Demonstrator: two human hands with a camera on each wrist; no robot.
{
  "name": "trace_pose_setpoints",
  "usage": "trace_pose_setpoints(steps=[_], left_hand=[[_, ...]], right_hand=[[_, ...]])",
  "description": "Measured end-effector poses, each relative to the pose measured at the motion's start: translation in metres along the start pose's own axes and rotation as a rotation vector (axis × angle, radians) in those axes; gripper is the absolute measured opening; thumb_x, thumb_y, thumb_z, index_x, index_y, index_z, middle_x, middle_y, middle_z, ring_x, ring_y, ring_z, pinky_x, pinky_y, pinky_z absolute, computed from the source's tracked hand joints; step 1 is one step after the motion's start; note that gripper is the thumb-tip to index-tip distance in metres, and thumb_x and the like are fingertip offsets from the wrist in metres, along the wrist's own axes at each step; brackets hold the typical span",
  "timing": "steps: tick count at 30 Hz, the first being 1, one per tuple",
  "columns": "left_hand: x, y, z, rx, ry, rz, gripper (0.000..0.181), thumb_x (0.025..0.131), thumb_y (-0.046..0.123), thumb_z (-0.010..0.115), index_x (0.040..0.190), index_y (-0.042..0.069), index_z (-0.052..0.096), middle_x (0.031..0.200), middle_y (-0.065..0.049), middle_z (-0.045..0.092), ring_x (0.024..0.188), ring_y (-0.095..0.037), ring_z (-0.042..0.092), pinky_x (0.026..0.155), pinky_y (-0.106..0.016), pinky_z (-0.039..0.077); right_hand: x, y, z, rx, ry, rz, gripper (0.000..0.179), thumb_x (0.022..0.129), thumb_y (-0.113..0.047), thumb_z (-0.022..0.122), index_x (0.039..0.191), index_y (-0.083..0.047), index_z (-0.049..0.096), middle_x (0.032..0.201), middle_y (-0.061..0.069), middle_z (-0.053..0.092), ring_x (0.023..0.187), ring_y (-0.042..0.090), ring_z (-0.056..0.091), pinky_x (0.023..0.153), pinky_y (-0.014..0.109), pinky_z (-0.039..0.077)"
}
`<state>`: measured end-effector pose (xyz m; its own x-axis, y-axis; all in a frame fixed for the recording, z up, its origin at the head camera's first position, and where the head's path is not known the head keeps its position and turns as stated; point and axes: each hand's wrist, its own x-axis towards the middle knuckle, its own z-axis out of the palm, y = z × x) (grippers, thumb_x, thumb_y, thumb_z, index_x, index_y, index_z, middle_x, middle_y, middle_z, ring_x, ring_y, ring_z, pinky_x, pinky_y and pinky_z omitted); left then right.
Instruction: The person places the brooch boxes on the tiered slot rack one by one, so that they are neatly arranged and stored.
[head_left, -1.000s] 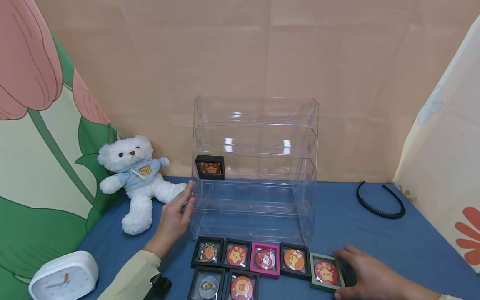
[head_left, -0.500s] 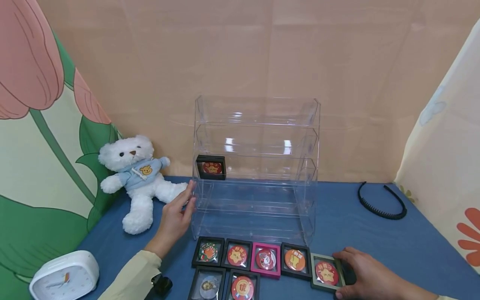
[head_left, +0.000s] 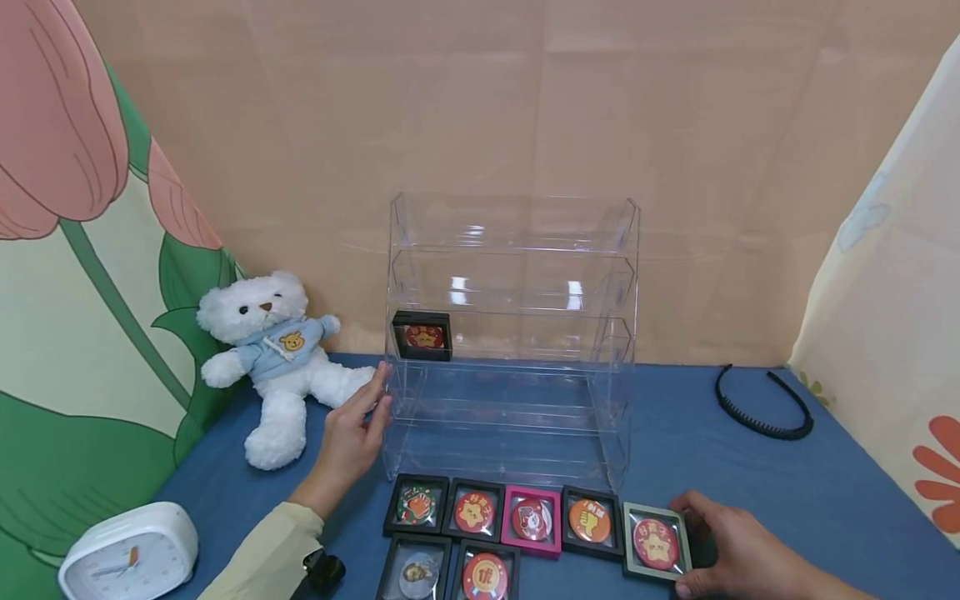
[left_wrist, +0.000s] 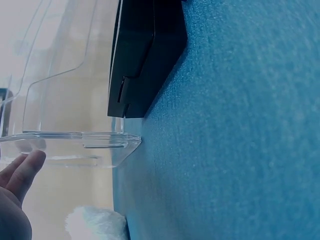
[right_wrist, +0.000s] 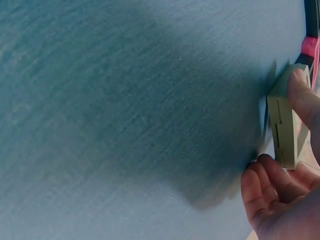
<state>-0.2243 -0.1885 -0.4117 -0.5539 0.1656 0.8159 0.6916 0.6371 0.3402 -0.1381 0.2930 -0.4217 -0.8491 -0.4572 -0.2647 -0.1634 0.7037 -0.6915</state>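
Note:
With straight fingers my left hand (head_left: 347,446) touches the left side of a clear acrylic display rack (head_left: 517,364). In the left wrist view, the fingertips (left_wrist: 34,159) press against its clear side wall. My right hand (head_left: 742,550) pinches a pale green framed badge case (head_left: 656,543) by its edges, thumb on the near edge and fingers on the far one. The badge inside is red with a yellow bear-like figure. In the right wrist view, the green case (right_wrist: 284,125) sits tilted, one edge raised off the cloth. A black case (head_left: 422,336) stands at the left of a rack tier.
In front of the rack lie several badge cases, including a pink one (head_left: 531,521) and a black one with an orange badge (head_left: 591,522). A white teddy bear (head_left: 273,358) and white clock (head_left: 129,550) are at left. A black headband (head_left: 765,425) lies at right.
The green case has tipped up slightly in my right hand, its face catching more light. My left hand stays against the rack.

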Motion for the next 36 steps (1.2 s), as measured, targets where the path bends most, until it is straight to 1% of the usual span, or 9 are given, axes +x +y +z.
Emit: trace_pose_setpoints(steps=[5, 8, 12, 15, 18, 21, 25, 32, 36], left_hand=[[0.0, 0.0, 0.0, 0.005, -0.005, -0.004, 0.057, 0.085, -0.013, 0.062, 0.139, -0.002, 0.045, 0.129, -0.017, 0.056, 0.08, -0.023, 0.068, 0.059, -0.014, 0.051], [-0.001, 0.0, 0.001, 0.005, -0.009, -0.007, 0.058, 0.085, -0.012, 0.062, 0.139, -0.001, 0.044, 0.129, -0.016, 0.056, 0.083, -0.024, 0.067, 0.059, -0.014, 0.051], [-0.001, 0.0, 0.001, 0.0, -0.008, -0.007, 0.058, 0.085, -0.012, 0.062, 0.14, -0.001, 0.044, 0.129, -0.016, 0.056, 0.082, -0.023, 0.067, 0.059, -0.014, 0.051], [0.0, 0.0, 0.001, -0.011, -0.001, 0.004, 0.058, 0.085, -0.013, 0.062, 0.139, -0.002, 0.045, 0.129, -0.017, 0.056, 0.077, -0.024, 0.068, 0.058, -0.014, 0.051], [0.0, 0.0, 0.001, -0.016, 0.005, 0.014, 0.057, 0.084, -0.014, 0.062, 0.138, -0.004, 0.045, 0.128, -0.017, 0.056, 0.074, -0.024, 0.068, 0.057, -0.015, 0.051], [0.0, 0.0, 0.001, -0.008, 0.007, 0.01, 0.056, 0.085, -0.013, 0.062, 0.138, -0.004, 0.045, 0.128, -0.017, 0.056, 0.079, -0.025, 0.068, 0.058, -0.014, 0.051], [-0.001, 0.0, 0.001, 0.006, -0.001, -0.002, 0.056, 0.085, -0.012, 0.062, 0.138, -0.003, 0.045, 0.129, -0.016, 0.056, 0.087, -0.026, 0.067, 0.059, -0.014, 0.051], [-0.001, -0.002, 0.001, 0.006, 0.002, 0.003, 0.058, 0.084, -0.013, 0.062, 0.138, -0.002, 0.045, 0.129, -0.016, 0.056, 0.086, -0.025, 0.067, 0.06, -0.014, 0.051], [-0.001, -0.001, 0.002, 0.004, 0.014, 0.017, 0.058, 0.083, -0.014, 0.063, 0.137, -0.003, 0.046, 0.129, -0.016, 0.056, 0.083, -0.023, 0.067, 0.06, -0.015, 0.051]], right_hand=[[-0.002, 0.001, 0.0, 0.042, 0.023, 0.009, 0.072, 0.071, -0.033, 0.083, 0.123, 0.002, 0.047, 0.093, 0.003, 0.062, 0.081, 0.022, 0.06, 0.069, 0.042, 0.052], [-0.003, 0.0, 0.001, 0.071, 0.062, 0.014, 0.069, 0.071, -0.034, 0.083, 0.121, 0.001, 0.049, 0.092, 0.003, 0.062, 0.082, 0.022, 0.059, 0.065, 0.037, 0.052], [-0.005, -0.002, 0.002, 0.086, 0.156, -0.013, 0.054, 0.075, -0.036, 0.079, 0.11, -0.003, 0.056, 0.089, 0.002, 0.061, 0.077, 0.015, 0.058, 0.06, 0.029, 0.052], [-0.005, -0.003, 0.002, 0.111, 0.222, -0.049, 0.04, 0.081, -0.034, 0.074, 0.103, -0.005, 0.06, 0.087, 0.003, 0.062, 0.075, 0.01, 0.06, 0.059, 0.028, 0.052], [-0.006, -0.004, 0.0, 0.135, 0.274, -0.091, 0.03, 0.086, -0.03, 0.07, 0.1, -0.005, 0.061, 0.087, 0.002, 0.063, 0.075, 0.01, 0.062, 0.059, 0.029, 0.053], [-0.008, -0.006, -0.002, 0.131, 0.321, -0.134, 0.024, 0.088, -0.026, 0.068, 0.098, -0.005, 0.061, 0.086, 0.0, 0.064, 0.074, 0.011, 0.063, 0.058, 0.029, 0.053], [-0.01, -0.011, -0.006, 0.133, 0.371, -0.153, 0.02, 0.088, -0.023, 0.068, 0.096, -0.005, 0.061, 0.086, 0.001, 0.063, 0.074, 0.013, 0.063, 0.059, 0.031, 0.054], [-0.011, -0.021, -0.017, 0.066, 0.525, -0.216, 0.011, 0.086, -0.013, 0.07, 0.092, -0.008, 0.063, 0.083, 0.0, 0.064, 0.072, 0.012, 0.065, 0.058, 0.031, 0.055], [-0.009, -0.03, -0.023, 0.04, 0.583, -0.245, 0.008, 0.085, -0.008, 0.07, 0.091, -0.009, 0.064, 0.082, 0.0, 0.065, 0.073, 0.011, 0.066, 0.059, 0.029, 0.055]])
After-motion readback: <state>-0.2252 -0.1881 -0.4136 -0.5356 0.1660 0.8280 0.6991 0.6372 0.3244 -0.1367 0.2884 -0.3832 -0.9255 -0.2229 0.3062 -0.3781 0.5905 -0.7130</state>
